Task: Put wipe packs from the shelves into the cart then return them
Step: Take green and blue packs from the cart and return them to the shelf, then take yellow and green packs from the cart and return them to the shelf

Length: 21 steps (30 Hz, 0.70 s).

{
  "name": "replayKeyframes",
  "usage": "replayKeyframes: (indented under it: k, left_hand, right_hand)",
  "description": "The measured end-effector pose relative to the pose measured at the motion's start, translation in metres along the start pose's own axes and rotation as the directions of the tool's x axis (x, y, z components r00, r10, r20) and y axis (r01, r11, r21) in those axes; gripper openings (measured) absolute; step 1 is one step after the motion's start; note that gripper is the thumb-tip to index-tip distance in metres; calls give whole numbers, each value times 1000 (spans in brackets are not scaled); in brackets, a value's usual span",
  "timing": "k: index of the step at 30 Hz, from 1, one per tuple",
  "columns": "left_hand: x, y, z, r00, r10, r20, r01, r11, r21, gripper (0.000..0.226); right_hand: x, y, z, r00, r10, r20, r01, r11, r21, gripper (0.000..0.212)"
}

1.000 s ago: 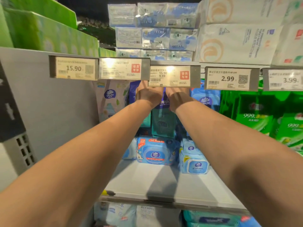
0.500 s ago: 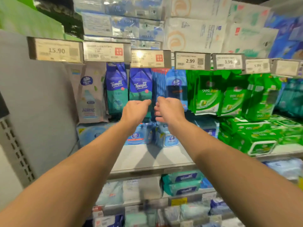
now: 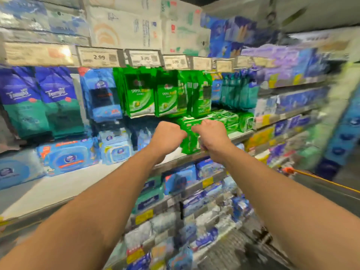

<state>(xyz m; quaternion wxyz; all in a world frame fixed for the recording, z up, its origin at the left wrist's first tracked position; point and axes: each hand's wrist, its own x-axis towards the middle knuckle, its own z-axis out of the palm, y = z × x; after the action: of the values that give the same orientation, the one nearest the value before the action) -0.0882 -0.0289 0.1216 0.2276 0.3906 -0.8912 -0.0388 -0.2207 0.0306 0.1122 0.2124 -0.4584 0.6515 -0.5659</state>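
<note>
Both hands have swung from the blue Tempo packs [image 3: 60, 102] at 9 o'clock to the green wipe pack [image 3: 190, 142] at the shelf edge [image 3: 109, 172]: left hand [image 3: 167, 136] and right hand [image 3: 213, 135] curl beside it, grasp unclear, likely starting a pick for the cart.

Showing bright green on the flat wipe packs [image 3: 224, 118] stacked at the shelf edge, with white panels on their tops. Hanging above, green pouches [image 3: 139, 94] carrying white lettering and a pale yellow-green swirl. Wearing purple-blue over teal, with white script, the tall bags [image 3: 39, 102] at far left. Lying below in light blue, the wide packs [image 3: 68, 156] with white lids, dark blue round logos and orange-red strips. Glowing cream with black digits, the price tags [image 3: 98, 58]. Running grey-white, the shelf board [image 3: 64, 184].
</note>
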Motion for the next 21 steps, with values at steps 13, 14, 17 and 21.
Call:
replayKeyframes:
  k: [13, 14, 17, 21]
  left_hand:
    - [56, 359, 231, 884, 344, 317, -161, 860, -485, 36]
    - [49, 384, 248, 917, 352, 186, -227, 846, -483, 43]
    - [53, 430, 308, 888, 310, 340, -73, 824, -561, 48]
    - [68, 470, 365, 832, 313, 459, 31, 799, -601, 50]
  right_hand:
    - [-79, 215, -412, 858, 288, -425, -323, 946, -10, 51]
    - [-85, 231, -436, 837, 321, -443, -342, 939, 35, 53]
    - [-98, 271, -492, 797, 381, -468, -389, 917, 85, 57]
    - [-104, 320, -540, 744, 425, -516, -436, 894, 107, 55]
